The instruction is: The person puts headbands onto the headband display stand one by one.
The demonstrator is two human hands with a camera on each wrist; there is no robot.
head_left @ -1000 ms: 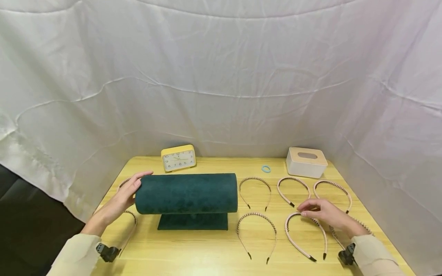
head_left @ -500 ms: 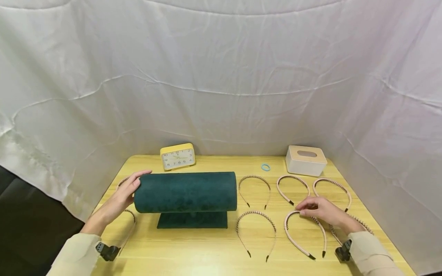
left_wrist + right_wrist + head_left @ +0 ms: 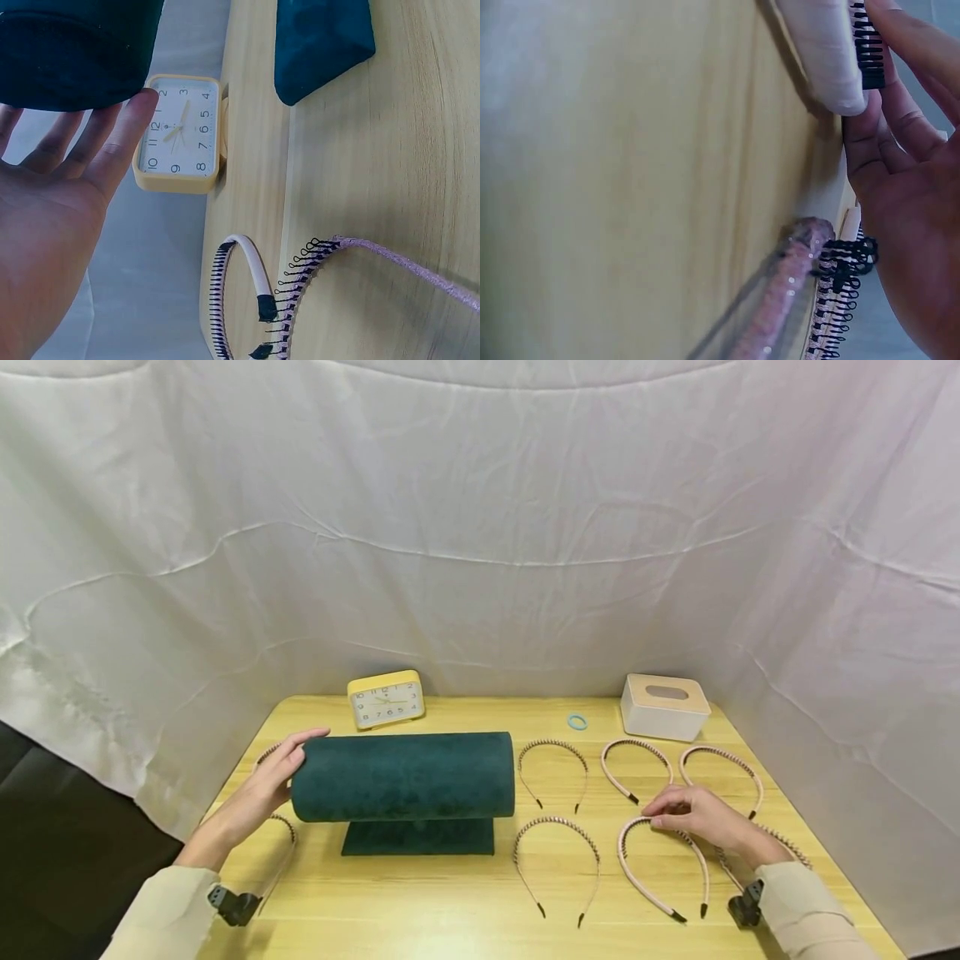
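I see the left hand (image 3: 264,783), fingers extended, touching the left end of the green roll (image 3: 405,777). Well apart from it, the right hand (image 3: 701,818) pinches the top of a pale headband (image 3: 823,52) toward the right of the surface (image 3: 420,902).

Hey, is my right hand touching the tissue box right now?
No, in the head view the right hand pinches the top of a pink headband, apart from the tissue box standing farther back.
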